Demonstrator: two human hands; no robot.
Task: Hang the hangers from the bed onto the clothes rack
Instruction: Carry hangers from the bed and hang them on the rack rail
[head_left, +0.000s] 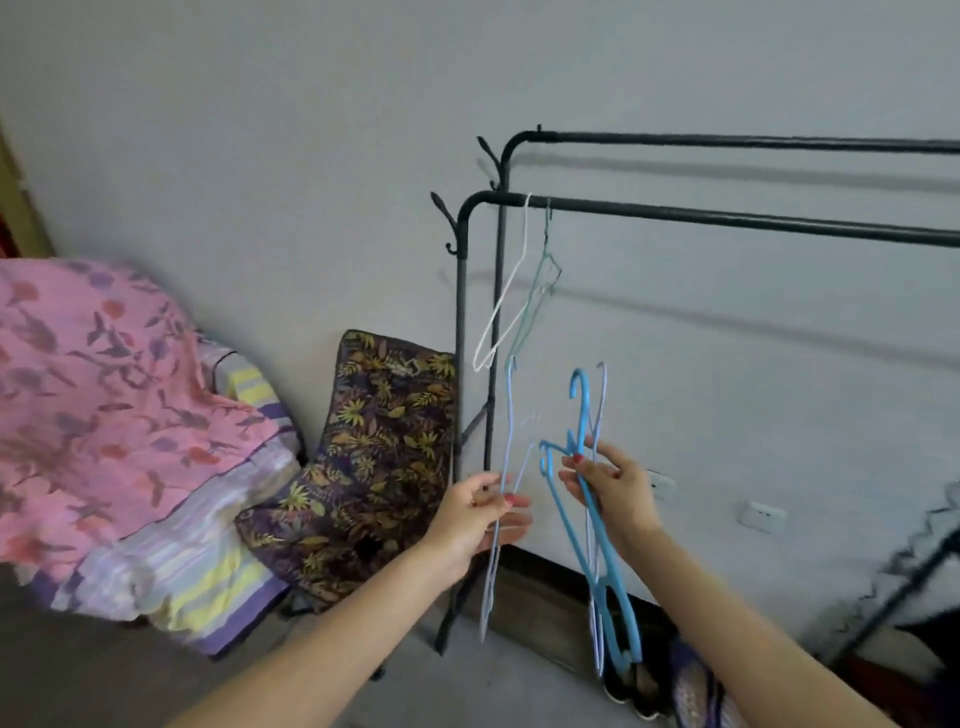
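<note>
both hands (470, 512) (610, 486) pinch hangers (584, 499) below rack (727, 214).

Clothes rack (727, 215): both rails cut off by the right edge; feet hidden.
Bed (130, 441): motion-blurred, cut off at the left edge.
Pale hanger (506, 415) in left hand (470, 512): thin, blurred, perhaps two together.
Shoes (631, 686): partly hidden behind the blue hangers (584, 499).
Dark item (924, 571), lower right: unidentifiable.
</note>
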